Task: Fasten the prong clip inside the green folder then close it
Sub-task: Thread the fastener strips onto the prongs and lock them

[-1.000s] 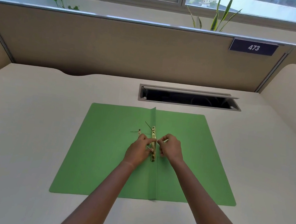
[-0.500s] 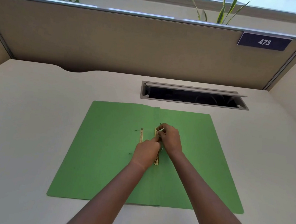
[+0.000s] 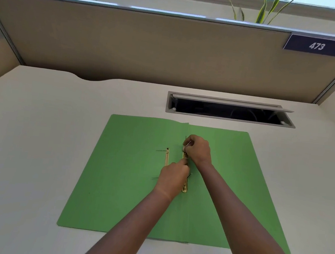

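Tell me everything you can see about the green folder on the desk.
The green folder lies fully open and flat on the pale desk, just in front of the cable slot. It looks like thin matte card, with a centre crease. Two brass-coloured clip strips sit near the fold: one lies free on the left leaf, the other runs along the crease. The left hand and right hand both work on that second strip.

Your two forearms reach forward and converge. Your left hand is curled knuckles-up, fingertips pinched; your right hand lies just beyond it, fingers pinched together too.
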Demonstrator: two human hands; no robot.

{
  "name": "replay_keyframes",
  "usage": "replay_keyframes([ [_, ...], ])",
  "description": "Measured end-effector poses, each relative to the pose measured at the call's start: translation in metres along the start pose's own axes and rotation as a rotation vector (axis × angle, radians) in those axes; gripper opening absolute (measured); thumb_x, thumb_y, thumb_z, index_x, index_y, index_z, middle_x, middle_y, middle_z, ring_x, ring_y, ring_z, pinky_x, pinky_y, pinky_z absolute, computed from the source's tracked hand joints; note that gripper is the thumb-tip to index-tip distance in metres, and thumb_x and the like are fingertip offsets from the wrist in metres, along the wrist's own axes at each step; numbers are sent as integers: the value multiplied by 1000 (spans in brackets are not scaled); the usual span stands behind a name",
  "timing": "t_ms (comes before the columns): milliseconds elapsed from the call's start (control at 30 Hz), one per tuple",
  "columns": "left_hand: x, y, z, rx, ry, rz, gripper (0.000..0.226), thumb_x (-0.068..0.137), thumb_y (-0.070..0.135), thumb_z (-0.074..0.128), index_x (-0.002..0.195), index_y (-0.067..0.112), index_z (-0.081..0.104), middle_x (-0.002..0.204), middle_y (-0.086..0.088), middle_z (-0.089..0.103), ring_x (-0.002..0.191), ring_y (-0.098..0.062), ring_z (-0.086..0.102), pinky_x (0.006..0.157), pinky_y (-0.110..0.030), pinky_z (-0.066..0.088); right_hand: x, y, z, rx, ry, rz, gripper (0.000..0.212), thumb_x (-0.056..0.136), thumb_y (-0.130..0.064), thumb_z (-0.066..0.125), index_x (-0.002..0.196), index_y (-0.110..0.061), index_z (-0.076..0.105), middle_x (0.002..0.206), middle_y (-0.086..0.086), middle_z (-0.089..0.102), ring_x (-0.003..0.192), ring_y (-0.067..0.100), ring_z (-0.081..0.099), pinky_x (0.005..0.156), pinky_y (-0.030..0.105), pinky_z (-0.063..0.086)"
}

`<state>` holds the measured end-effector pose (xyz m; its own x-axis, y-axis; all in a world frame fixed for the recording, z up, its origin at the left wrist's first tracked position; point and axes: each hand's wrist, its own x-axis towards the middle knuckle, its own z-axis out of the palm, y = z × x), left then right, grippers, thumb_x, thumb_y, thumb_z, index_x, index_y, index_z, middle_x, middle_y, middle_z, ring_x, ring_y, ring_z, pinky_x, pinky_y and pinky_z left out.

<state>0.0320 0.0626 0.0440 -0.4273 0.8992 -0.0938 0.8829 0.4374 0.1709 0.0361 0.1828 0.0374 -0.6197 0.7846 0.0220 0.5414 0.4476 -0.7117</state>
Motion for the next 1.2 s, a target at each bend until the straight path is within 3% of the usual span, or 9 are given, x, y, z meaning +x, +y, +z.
replay_keyframes([
  [133, -1, -1, 2, -11, 3, 7, 32, 90, -5, 41, 119, 1, 54, 139, -10, 45, 99, -34, 62, 68, -40, 45, 2, 4, -1, 148, 25, 123, 6, 70, 4, 65, 74, 0, 68, 89, 20, 72, 74, 23, 58, 72, 33, 51],
  [267, -2, 0, 3, -30, 7, 8, 35, 89, -6, 42, 123, 2, 51, 140, -10, 43, 101, -35, 61, 69, -40, 46, 4, 10, 1, 250, 51, 215, 21, 72, -2, 67, 57, -14, 61, 75, 14, 67, 70, 24, 58, 80, 44, 56],
  [333, -1, -2, 3, -52, 10, 5, 35, 90, -4, 42, 123, 3, 51, 141, -9, 43, 103, -35, 61, 69, -40, 47, 4, 11, 3, 273, 74, 226, 2, 76, -7, 66, 75, -7, 68, 77, 14, 67, 71, 25, 59, 81, 46, 55],
  [467, -2, -5, 2, -110, 9, 4, 36, 91, 0, 40, 125, 6, 51, 143, -5, 43, 109, -32, 60, 80, -41, 51, -2, 12, 3, 229, 53, 115, 31, 88, -16, 55, 118, -11, 55, 74, 12, 60, 70, 24, 57, 79, 42, 53],
  [533, -3, -6, 2, -145, 15, 2, 37, 92, 1, 39, 127, 7, 49, 145, -2, 41, 109, -31, 60, 81, -40, 51, -10, 11, -1, 246, 12, 76, 34, 91, -16, 50, 125, -11, 48, 77, 13, 57, 73, 24, 55, 78, 42, 52],
  [733, 0, -12, 2, -373, 17, -26, 33, 91, 5, 46, 123, 10, 51, 137, 0, 50, 104, -23, 63, 84, -35, 50, -62, 30, -8, 240, -5, 24, 15, 85, 2, 49, 93, 1, 62, 93, 13, 63, 76, 14, 54, 61, 7, 42],
  [900, 1, -14, 2, -496, 13, -46, 26, 90, 4, 49, 116, 7, 54, 124, -4, 57, 101, -21, 64, 86, -37, 50, -105, 45, -10, 212, 18, -97, 15, 79, 5, 56, 88, -4, 64, 86, 12, 63, 69, 7, 53, 65, 6, 44],
  [1067, 2, -14, 5, -469, 28, -37, 32, 90, 2, 45, 120, 9, 52, 126, -4, 57, 105, -26, 60, 91, -42, 51, -109, 34, -10, 147, -4, -184, 14, 79, -16, 68, 90, -7, 66, 76, -1, 55, 64, 1, 48, 59, 7, 40],
  [1200, 2, -14, 5, -472, 24, -38, 33, 90, 3, 48, 122, 8, 52, 126, -4, 56, 105, -25, 60, 92, -40, 50, -112, 31, -8, 33, 53, -210, 13, 84, -15, 61, 89, -3, 65, 80, 6, 59, 69, 13, 49, 61, 9, 34],
])
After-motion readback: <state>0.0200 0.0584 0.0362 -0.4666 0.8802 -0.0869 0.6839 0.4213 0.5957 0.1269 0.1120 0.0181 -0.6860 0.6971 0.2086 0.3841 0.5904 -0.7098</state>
